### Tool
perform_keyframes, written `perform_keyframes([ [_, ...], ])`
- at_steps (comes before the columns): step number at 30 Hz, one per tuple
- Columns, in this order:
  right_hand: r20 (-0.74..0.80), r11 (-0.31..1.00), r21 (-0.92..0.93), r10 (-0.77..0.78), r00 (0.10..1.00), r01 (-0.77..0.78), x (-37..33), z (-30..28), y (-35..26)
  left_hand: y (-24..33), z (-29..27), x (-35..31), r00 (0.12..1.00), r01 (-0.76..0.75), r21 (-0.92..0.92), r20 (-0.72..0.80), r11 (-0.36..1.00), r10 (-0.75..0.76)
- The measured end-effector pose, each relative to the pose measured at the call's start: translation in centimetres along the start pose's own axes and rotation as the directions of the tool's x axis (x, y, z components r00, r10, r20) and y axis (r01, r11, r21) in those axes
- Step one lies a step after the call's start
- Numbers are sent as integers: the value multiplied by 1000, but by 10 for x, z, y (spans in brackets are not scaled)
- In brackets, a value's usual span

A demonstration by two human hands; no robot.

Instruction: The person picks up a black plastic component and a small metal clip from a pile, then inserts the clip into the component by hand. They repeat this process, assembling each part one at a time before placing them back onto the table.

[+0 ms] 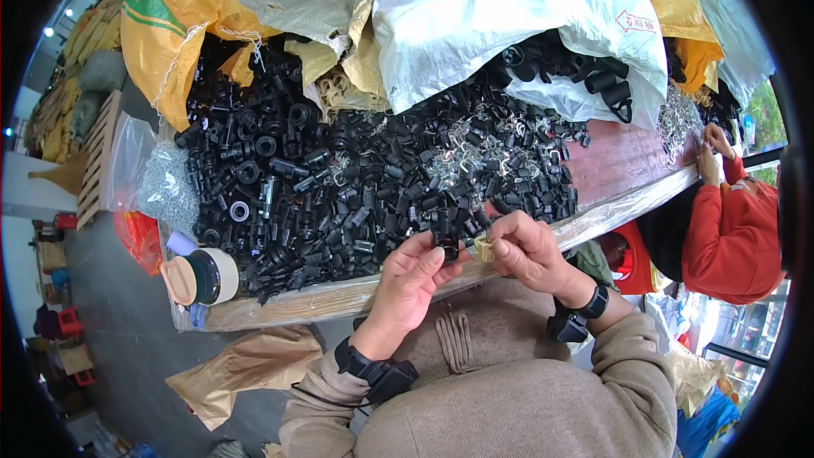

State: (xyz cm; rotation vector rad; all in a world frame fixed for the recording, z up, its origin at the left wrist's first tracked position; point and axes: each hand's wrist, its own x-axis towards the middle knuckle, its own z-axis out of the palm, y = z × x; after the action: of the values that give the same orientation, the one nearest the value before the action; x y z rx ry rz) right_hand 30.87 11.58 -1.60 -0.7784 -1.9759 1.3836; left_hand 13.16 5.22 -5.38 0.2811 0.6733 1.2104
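My left hand [414,276] is closed round a small black plastic part [447,245], held between thumb and fingers just above the table's front edge. Close beside it, my right hand [530,253] pinches a small cream-coloured plastic piece [484,248] between thumb and forefinger. The two pieces are near each other; whether they touch I cannot tell. Beyond my hands spreads a heap of short black plastic pieces [365,203], and bent silvery metal hooks [462,157] lie on top of it.
Larger black fittings [246,148] pile up at the left, by a bag of small metal parts [168,182] and a lidded cup [208,276]. A white sack [517,17] and a yellow sack [174,25] lie along the back. A person in red [733,237] works at the right.
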Motion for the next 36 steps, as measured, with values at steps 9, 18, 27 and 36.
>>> perform_keyframes([
  [9, 112, 933, 306, 163, 980, -190, 3, 13, 5, -12, -2, 3, 999, 18, -77, 49, 997, -14],
  [18, -17, 962, 229, 159, 987, -151, 11, 20, 20, -1, -4, 17, 998, 60, -29, 30, 998, -59],
  [27, -152, 710, -704, -160, 975, 7, 48, -45, 54, 5, 5, 20, 996, 87, 22, -17, 996, -86],
  [36, -143, 736, -666, 39, 989, -125, 47, -65, 51, 2, 24, 15, 998, 48, 1, -46, 999, -48],
])
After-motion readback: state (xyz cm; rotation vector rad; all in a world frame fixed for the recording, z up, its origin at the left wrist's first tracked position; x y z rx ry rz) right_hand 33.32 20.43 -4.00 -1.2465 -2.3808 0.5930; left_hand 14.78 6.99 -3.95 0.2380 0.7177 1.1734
